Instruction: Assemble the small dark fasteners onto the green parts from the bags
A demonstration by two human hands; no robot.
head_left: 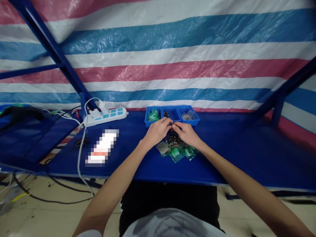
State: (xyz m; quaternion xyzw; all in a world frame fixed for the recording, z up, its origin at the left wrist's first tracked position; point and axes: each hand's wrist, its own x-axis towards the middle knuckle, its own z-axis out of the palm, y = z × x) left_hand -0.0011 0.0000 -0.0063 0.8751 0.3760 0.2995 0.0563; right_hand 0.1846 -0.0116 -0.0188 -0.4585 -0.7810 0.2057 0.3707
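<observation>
My left hand (158, 131) and my right hand (185, 133) meet fingertip to fingertip over a pile of small dark parts (174, 141) on the blue table (247, 154). Their fingers are pinched together near a tiny part; what sits between them is too small to tell. Several clear bags with green pieces (178, 152) lie just in front of my hands. Behind my hands stand three joined blue bins (172, 115): the left holds green pieces, the middle dark parts, the right a clear bag.
A white power strip (106, 116) with plugs and a white cable (80, 154) lies at the back left. A blurred white packet (102, 147) rests left of my hands. Blue frame posts (49, 42) and a striped tarp (172, 49) stand behind.
</observation>
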